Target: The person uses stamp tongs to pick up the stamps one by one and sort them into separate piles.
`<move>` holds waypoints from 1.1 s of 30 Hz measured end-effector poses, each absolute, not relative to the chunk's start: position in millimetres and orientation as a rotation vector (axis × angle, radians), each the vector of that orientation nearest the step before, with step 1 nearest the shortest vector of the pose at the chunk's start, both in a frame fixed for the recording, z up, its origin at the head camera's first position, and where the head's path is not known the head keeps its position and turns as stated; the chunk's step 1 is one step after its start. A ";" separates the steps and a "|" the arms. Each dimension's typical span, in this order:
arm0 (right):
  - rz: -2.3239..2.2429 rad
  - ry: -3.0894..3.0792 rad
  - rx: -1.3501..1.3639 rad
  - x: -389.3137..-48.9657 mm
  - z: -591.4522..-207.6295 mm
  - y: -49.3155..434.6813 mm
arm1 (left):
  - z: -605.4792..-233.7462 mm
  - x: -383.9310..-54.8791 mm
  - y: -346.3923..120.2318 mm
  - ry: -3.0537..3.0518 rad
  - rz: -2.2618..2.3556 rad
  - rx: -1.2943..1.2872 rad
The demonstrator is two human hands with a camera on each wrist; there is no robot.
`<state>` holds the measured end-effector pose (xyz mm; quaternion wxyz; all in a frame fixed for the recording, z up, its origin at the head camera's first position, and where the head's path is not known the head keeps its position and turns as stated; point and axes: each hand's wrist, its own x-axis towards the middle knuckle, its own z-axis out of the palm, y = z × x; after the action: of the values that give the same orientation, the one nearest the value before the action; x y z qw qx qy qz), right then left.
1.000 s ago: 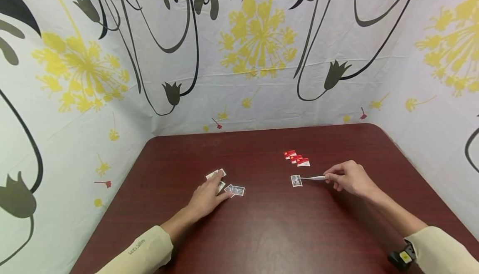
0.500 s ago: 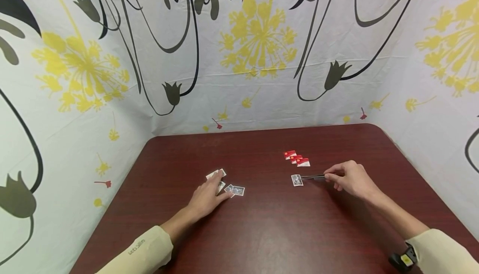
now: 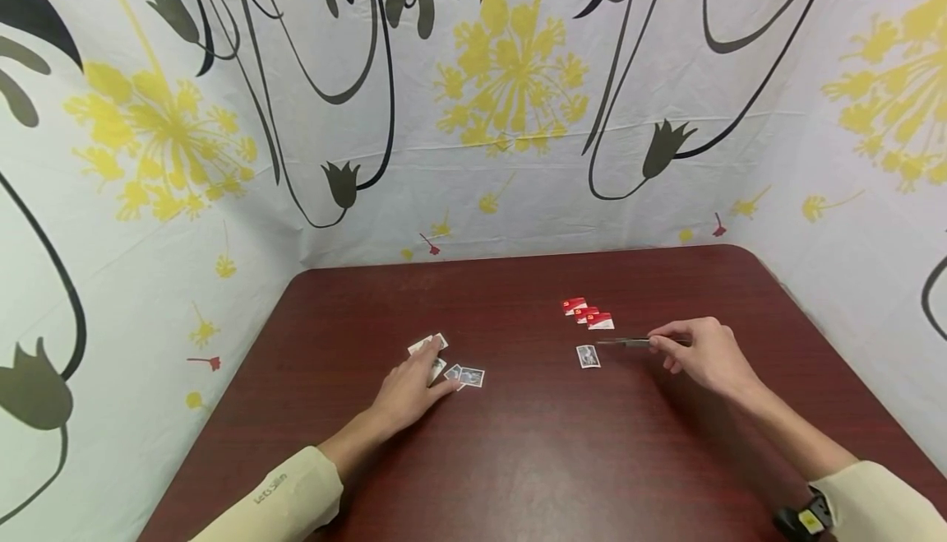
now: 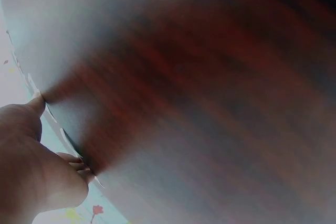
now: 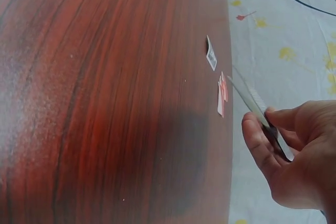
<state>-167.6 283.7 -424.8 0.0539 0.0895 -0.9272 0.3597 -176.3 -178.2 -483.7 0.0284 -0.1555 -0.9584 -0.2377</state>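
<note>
My right hand point(image 3: 703, 353) pinches a pair of metal tweezers point(image 3: 629, 342) between thumb and fingers. In the right wrist view the tips of the tweezers point(image 5: 249, 95) stand apart from each other, with nothing between them. Just left of the tips in the head view, a grey stamp with a white border point(image 3: 588, 356) lies on the table. My left hand point(image 3: 409, 386) rests with its fingers spread on several similar stamps point(image 3: 436, 369), partly covering them. By its thumb lies another grey stamp point(image 3: 471, 377), overlapping its neighbour.
Three red-and-white stamps point(image 3: 600, 321) overlap in a slanting row beyond the single grey one. The dark red-brown table point(image 3: 518, 460) ends at a patterned cloth point(image 3: 518, 196) hanging behind it and along both sides. A dark device point(image 3: 805, 519) is strapped at the right wrist.
The tweezers have come off the single grey stamp, which stays on the table. My right hand has shifted slightly to the right with them. The left hand stays where it was.
</note>
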 end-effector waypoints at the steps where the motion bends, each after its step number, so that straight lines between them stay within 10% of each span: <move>1: 1.112 -2.807 0.265 -167.2 -424.4 283.8 | -483.8 -176.5 -178.1 -2.955 -0.727 -0.485; 33: 1.736 -2.731 0.431 -165.5 -424.7 228.8 | -480.2 -180.2 -176.9 -2.885 -0.703 -0.539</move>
<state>-165.5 228.8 -424.7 -0.0615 0.1316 -0.8350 0.5307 -180.2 -176.9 -480.2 0.0619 -0.1782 -0.9541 -0.2325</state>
